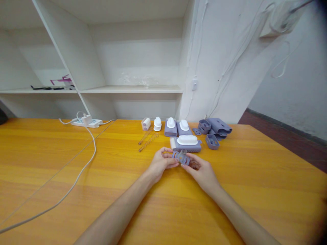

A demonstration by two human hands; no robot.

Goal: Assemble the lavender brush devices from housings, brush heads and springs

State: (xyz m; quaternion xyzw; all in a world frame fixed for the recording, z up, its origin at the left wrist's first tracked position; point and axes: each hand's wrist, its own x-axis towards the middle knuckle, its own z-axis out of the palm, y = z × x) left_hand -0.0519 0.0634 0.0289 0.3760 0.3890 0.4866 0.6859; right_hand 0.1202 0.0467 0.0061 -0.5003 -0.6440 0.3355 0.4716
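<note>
Judging from the head view, the slotted lavender plastic piece (176,155) should be light, fairly stiff and perhaps fragile at its thin slots, so best taken by the outer edges. Left hand (159,164) and right hand (205,172) each keep a fingertip grip on opposite ends, over the counter (166,211); rounded outline, clear knob-like part (184,151) near middle.

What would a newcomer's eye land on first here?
Probably the left hand and right hand, together holding a small purple-grey part near the picture's centre. Just beyond sits a purple block with a long white top. At left, a white cable curves across the orange wooden table.
</note>
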